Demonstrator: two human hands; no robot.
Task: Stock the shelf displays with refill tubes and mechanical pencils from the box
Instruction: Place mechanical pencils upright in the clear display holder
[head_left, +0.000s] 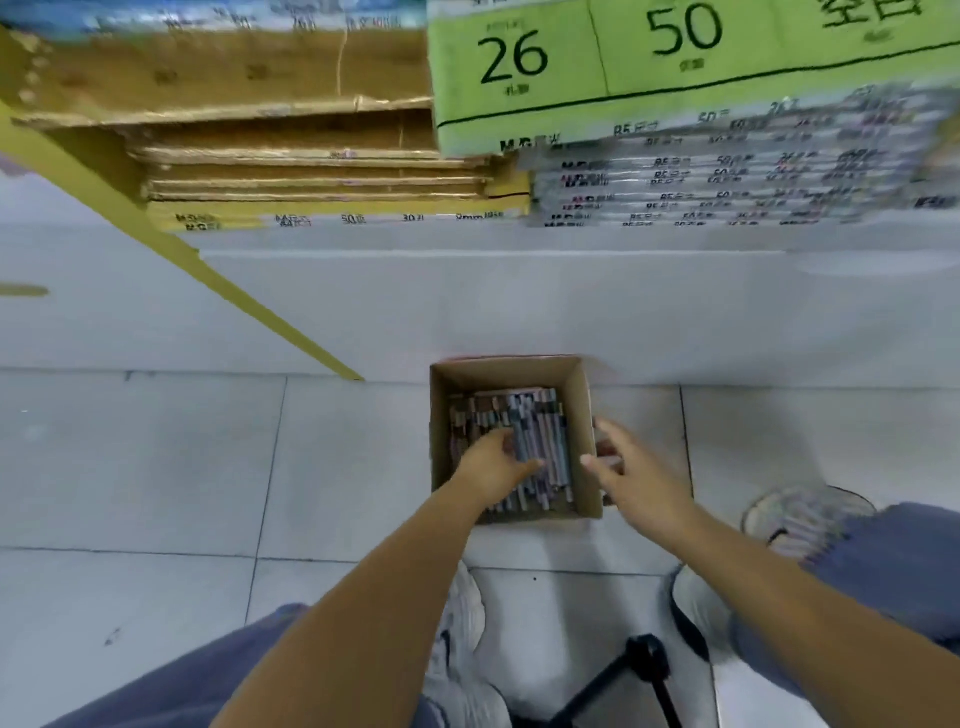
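A small open cardboard box (584, 415) stands on the tiled floor against the white shelf base. Inside lies a packed layer of refill tubes and mechanical pencils (530, 415), lying lengthwise. My left hand (493, 465) reaches into the box and its fingers curl around a bundle of the tubes near the middle. My right hand (631, 467) is just outside the box's right wall, fingers spread and relaxed, thumb near the rim, holding nothing.
Above the white shelf base (519, 312) sit stacked notebook packs: brown-backed ones (311, 171) at left, a green pack (571, 67) and wrapped packs (727, 176) at right. A yellow strip (208, 265) runs diagonally. My shoes and a black tripod (644, 660) are on the floor below.
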